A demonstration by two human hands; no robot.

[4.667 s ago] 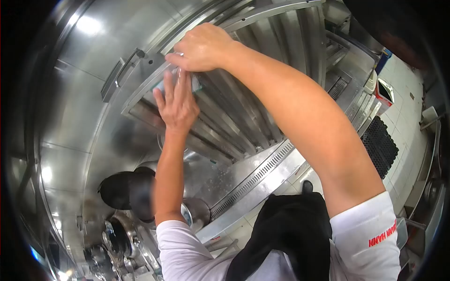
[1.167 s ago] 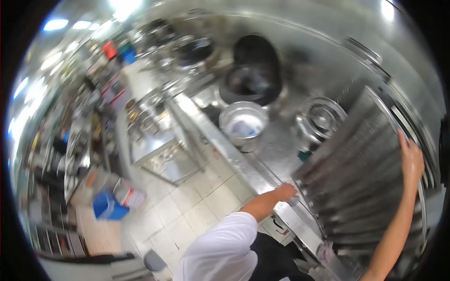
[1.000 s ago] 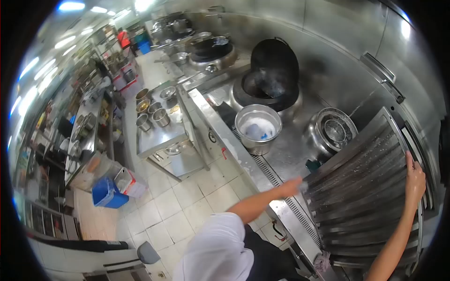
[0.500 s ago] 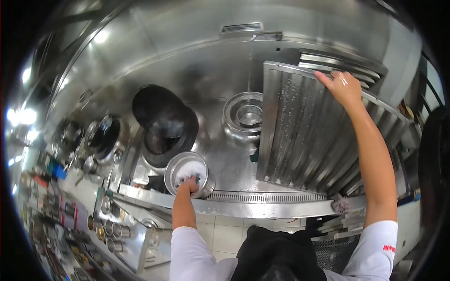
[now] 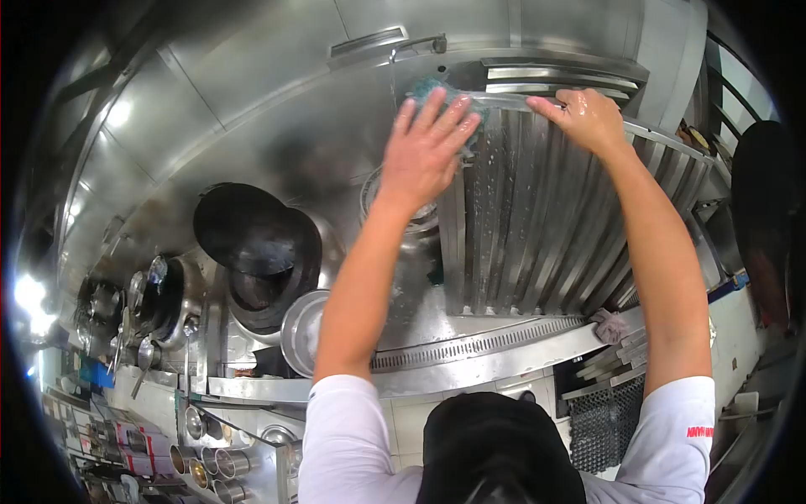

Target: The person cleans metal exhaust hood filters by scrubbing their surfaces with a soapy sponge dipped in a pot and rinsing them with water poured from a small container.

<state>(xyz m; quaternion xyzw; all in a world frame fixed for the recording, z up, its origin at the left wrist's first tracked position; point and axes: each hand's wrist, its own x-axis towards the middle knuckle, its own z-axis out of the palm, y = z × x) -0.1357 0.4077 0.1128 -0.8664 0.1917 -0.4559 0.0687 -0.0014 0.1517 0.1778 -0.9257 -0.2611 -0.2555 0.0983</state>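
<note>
A large ridged metal filter panel stands tilted on the steel counter, with water drops on its ridges. My right hand grips its top edge, thumb on the near side. At the panel's upper left corner, my left hand lies with fingers spread over a green scouring pad, palm pressing it against the corner. Part of the pad is hidden behind my fingers. Below my left forearm stands a metal pot with white suds, partly covered by the arm.
Left on the range are a black wok and further woks and ladles. A round metal basin sits behind my left hand. A slotted drain runs along the counter's front, with a crumpled cloth at its right. Below left is a trolley with metal containers.
My left hand has risen out of the suds pot to the panel's upper left corner, now with the green pad under it. My right hand still grips the top edge.
</note>
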